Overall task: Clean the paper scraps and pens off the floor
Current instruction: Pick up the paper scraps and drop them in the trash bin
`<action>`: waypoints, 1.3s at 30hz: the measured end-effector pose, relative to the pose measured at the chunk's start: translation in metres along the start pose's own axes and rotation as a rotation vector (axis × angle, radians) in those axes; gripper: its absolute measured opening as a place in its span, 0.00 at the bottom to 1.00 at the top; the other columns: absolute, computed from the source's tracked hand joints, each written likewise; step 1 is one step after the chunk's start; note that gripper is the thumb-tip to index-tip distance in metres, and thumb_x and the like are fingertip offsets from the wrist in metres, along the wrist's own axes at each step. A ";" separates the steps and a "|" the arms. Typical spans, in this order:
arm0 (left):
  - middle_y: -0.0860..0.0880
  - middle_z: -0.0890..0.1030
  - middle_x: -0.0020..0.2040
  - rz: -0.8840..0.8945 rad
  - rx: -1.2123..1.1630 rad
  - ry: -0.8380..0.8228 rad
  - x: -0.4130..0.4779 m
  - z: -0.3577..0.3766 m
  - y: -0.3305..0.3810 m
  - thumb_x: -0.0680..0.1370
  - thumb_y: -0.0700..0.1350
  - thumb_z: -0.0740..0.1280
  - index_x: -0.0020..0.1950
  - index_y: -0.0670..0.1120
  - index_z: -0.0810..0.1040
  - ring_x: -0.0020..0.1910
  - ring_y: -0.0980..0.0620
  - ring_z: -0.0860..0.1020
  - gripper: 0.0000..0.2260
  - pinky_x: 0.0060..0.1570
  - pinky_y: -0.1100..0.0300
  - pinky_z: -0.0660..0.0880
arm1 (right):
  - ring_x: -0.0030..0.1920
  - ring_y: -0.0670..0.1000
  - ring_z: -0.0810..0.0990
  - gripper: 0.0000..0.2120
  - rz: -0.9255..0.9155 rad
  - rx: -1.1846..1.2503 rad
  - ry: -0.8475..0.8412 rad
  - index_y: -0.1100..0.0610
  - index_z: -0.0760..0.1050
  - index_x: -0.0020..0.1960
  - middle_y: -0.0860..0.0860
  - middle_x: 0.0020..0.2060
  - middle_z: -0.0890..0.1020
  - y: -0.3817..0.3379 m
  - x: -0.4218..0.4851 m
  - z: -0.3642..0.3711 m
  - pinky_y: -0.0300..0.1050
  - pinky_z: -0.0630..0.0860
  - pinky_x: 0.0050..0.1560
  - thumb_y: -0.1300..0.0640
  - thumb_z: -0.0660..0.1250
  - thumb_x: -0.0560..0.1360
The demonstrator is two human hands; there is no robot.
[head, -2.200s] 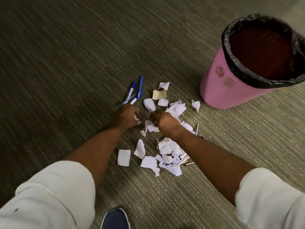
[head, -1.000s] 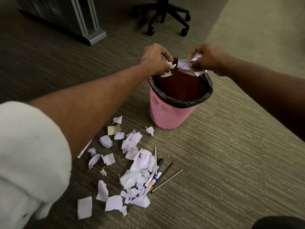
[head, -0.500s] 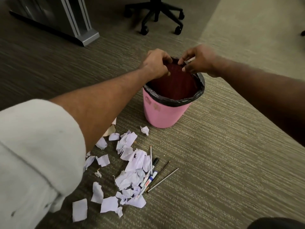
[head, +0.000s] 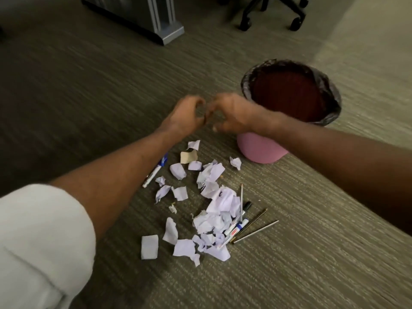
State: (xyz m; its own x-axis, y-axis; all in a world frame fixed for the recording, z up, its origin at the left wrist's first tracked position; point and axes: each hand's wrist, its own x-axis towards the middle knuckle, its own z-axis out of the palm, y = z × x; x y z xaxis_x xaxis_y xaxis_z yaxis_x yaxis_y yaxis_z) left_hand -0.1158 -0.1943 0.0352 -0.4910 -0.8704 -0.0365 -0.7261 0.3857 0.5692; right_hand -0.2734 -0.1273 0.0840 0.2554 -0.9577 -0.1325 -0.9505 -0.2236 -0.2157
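Observation:
Several white paper scraps [head: 214,210] lie scattered on the carpet, with one tan scrap [head: 188,156] among them. Pens [head: 239,226] and thin refills [head: 256,231] lie at the pile's right side; a blue-capped pen [head: 155,172] shows beside my left forearm. The pink bin [head: 263,152] with a black liner stands to the right. My left hand [head: 184,117] and right hand [head: 231,114] hover close together above the floor, left of the bin, blurred, fingers curled and apart, with nothing visible in them.
A grey metal desk foot [head: 165,30] stands at the back. An office chair's black wheeled base [head: 272,16] is behind the bin. Paler carpet [head: 367,52] runs along the right side.
Both hands left the bin's rim and moved left and down toward the scraps. The paper they held a second ago is gone from them.

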 end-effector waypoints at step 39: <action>0.45 0.62 0.76 0.097 0.318 -0.569 -0.192 0.134 -0.166 0.80 0.36 0.63 0.61 0.47 0.78 0.75 0.43 0.62 0.12 0.72 0.54 0.62 | 0.56 0.58 0.77 0.14 -0.317 -0.121 -0.433 0.56 0.72 0.65 0.58 0.58 0.76 -0.080 -0.078 0.255 0.51 0.75 0.48 0.56 0.59 0.81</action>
State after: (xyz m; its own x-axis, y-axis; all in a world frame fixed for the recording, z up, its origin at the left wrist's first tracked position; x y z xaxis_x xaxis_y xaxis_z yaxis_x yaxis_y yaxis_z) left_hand 0.0343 -0.0500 -0.1620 -0.6758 -0.5630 -0.4758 -0.7298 0.6015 0.3248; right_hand -0.1725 0.0111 -0.1354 0.5573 -0.6841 -0.4705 -0.8225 -0.5325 -0.1999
